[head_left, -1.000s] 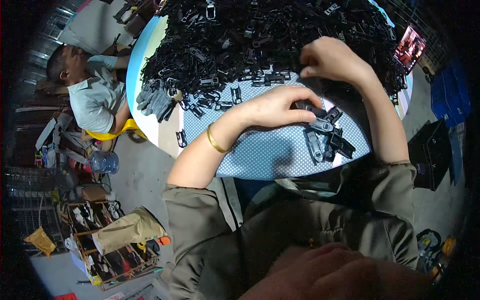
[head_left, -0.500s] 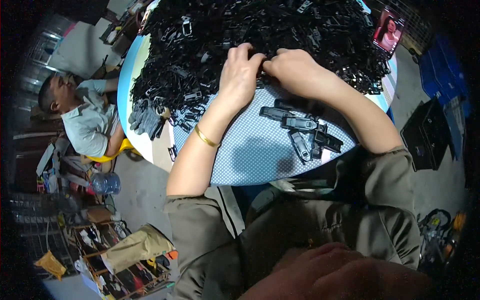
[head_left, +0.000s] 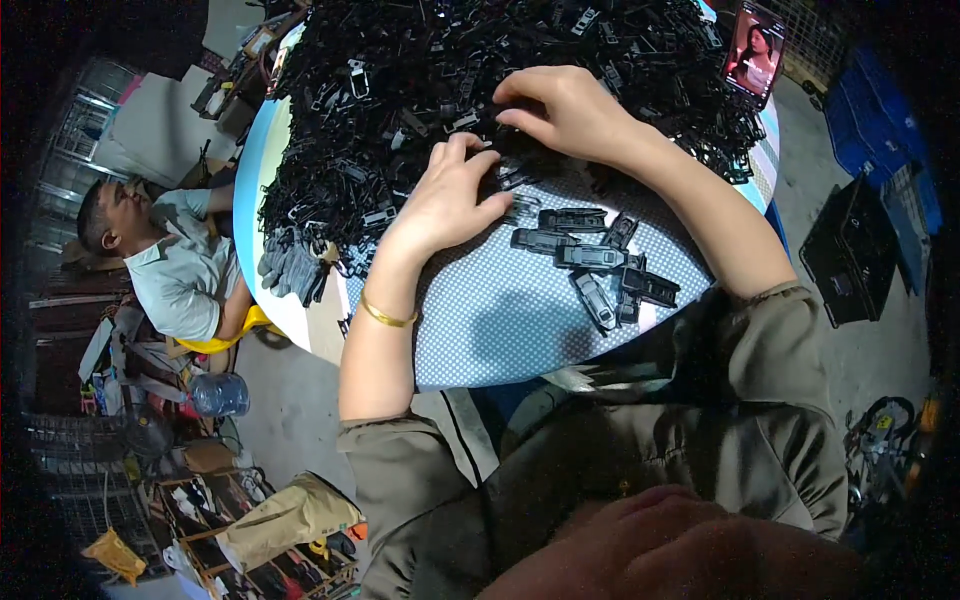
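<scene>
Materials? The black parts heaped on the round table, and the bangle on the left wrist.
Heap of black clip-like parts: probably moulded plastic, dull satin sheen, uniform black. Thin gold-coloured bangle: looks like polished metal, with bright yellow glints, though plated or solid cannot be told.

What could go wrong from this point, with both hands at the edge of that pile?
Left hand and right hand dig into the heap of black plastic parts, so loose pieces may slide onto the sorted group. That group lies near the table edge and a forearm sweep might knock it off.

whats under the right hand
The right hand rests on the edge of the big pile of black plastic clips. Whatever its fingertips pinch is covered by the hand.
</scene>
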